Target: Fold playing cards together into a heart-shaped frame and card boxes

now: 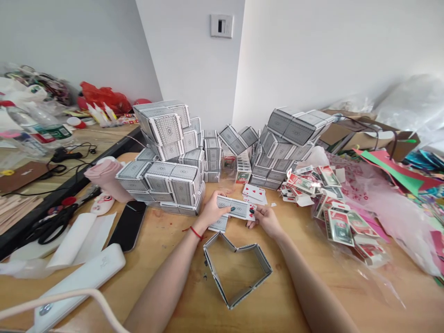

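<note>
My left hand (210, 212) and my right hand (264, 217) both pinch a folded strip of playing cards (234, 207), patterned back up, just above the wooden table (166, 249). The left fingers grip its left end, the right fingers its right end. Another patterned card piece (219, 224) lies under my left hand. A heart-shaped frame made of folded cards (236, 268) lies flat in front of me, between my forearms. Loose face-up cards (255, 192) with red pips lie just beyond the strip.
Stacks of card blocks (166, 157) rise at the back left and further card blocks (291, 134) at the back right. Empty card boxes (333, 208) spill on plastic at the right. A black phone (129, 225), scissors (52, 224) and white paper lie at the left.
</note>
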`<action>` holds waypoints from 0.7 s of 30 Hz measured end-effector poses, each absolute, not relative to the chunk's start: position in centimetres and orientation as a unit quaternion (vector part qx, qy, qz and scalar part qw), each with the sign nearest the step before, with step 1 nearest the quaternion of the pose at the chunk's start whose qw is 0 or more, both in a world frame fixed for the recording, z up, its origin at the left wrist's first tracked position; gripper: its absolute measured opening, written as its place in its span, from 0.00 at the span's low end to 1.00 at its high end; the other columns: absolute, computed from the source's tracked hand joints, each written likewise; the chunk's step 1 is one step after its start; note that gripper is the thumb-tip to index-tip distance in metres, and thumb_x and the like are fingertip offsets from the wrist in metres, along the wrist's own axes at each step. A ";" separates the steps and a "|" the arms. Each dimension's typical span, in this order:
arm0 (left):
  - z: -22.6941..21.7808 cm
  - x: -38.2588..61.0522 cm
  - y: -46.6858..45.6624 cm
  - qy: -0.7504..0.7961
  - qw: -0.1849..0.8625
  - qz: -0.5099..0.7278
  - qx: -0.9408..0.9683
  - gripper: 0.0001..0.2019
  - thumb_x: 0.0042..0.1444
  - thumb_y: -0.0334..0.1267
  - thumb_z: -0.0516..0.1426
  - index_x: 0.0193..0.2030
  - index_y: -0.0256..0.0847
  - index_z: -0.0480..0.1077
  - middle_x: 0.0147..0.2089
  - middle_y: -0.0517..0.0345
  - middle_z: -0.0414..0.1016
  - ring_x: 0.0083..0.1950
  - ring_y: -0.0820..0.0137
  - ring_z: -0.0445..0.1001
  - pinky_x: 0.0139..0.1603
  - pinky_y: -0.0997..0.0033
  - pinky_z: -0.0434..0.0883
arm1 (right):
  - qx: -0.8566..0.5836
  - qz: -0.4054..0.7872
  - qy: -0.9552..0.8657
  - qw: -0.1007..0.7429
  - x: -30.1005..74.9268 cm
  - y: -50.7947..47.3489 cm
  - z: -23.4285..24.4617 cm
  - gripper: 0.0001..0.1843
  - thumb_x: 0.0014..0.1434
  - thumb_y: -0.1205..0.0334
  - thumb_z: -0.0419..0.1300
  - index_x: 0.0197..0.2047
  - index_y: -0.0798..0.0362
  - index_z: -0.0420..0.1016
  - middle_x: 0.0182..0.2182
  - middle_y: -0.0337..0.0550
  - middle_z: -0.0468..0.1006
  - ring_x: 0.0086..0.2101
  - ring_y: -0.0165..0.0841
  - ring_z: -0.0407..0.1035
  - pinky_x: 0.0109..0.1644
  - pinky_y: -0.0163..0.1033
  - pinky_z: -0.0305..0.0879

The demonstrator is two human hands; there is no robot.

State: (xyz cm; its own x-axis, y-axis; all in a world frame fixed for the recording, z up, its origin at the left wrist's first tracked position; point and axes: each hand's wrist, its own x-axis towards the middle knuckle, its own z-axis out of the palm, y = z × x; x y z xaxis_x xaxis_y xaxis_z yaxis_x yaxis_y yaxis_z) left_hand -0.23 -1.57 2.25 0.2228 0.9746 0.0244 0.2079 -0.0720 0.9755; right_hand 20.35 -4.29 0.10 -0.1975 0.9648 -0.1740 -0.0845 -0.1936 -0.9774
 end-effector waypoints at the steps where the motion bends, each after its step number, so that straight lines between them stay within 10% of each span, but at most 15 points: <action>1: 2.3 -0.2 -1.6 0.482 0.478 0.395 0.618 0.18 0.43 0.30 0.60 0.40 0.41 0.59 0.36 0.61 0.64 0.36 0.72 0.68 0.32 0.74 0.70 | -0.467 0.614 -0.471 0.427 20.3 -4.3 0.1 0.21 0.46 0.44 0.61 0.26 0.55 0.67 0.16 0.42 0.76 0.16 0.33 0.71 0.21 0.36 0.70; 21: 1.0 -0.6 -1.0 0.335 0.635 0.464 0.519 0.25 0.44 0.31 0.57 0.52 0.39 0.61 0.43 0.55 0.73 0.42 0.67 0.71 0.44 0.68 0.66 | -0.449 0.534 -0.424 0.577 20.4 -3.9 -0.1 0.18 0.50 0.45 0.60 0.27 0.52 0.67 0.14 0.35 0.71 0.15 0.28 0.65 0.17 0.32 0.62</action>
State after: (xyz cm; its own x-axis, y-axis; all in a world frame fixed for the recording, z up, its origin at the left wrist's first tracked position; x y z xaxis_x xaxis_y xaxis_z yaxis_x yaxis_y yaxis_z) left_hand -0.62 -1.03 0.99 0.3453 0.9368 0.0559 -0.2409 0.0309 0.9701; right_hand 20.39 -3.92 -0.06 0.0699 0.9975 0.0098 -0.2367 0.0261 -0.9712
